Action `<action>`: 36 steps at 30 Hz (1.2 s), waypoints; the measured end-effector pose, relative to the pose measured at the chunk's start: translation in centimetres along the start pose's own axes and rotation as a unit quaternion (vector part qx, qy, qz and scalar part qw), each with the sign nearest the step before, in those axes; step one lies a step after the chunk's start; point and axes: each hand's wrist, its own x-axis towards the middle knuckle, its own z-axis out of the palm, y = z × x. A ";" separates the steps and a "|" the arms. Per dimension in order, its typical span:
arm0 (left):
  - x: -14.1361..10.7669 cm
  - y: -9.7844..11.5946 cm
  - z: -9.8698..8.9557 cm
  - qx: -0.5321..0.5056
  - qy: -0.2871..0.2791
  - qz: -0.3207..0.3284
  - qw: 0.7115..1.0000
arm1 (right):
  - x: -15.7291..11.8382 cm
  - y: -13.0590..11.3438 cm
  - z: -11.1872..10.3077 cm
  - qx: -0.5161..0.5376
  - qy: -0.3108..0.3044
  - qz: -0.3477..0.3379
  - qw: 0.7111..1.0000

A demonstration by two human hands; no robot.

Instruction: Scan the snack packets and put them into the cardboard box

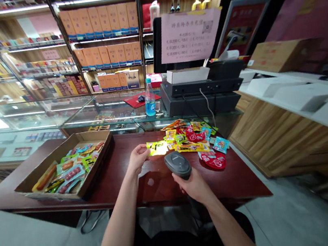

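Between the thumb and fingers of my left hand [139, 158] is the end of a yellow-green snack packet [157, 148], brightly lit over the dark red table [115, 188]. My right hand [194, 184] is wrapped round the handle of a dark grey barcode scanner [178, 164], whose head points forward near the packet. Just beyond lies a loose pile of snack packets [195, 134] in red, yellow and blue. A red packet [214, 160] rests at the pile's near right side. On the left, a shallow cardboard box [98, 169] holds several more packets.
Behind the table, a glass counter [110, 116] carries a blue-capped bottle [149, 98], a mouse [141, 98] on a red mat and a cash register [200, 97]. A monitor with a paper sign [189, 35] stands above. Wooden cabinets [265, 140] flank the right. Stocked shelves [102, 41] line the wall.
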 end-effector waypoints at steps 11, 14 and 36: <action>-0.1 0.2 -0.4 0.017 -0.008 -0.006 1.000 | 0.1 0.2 0.3 0.027 -0.004 0.011 1.000; 0.0 1.6 -2.7 -0.005 0.032 0.011 0.999 | 0.0 0.7 0.2 0.026 0.000 0.014 1.000; 4.8 -5.2 -0.6 0.304 0.035 0.150 0.940 | 0.2 1.9 -1.2 0.029 0.028 0.036 0.999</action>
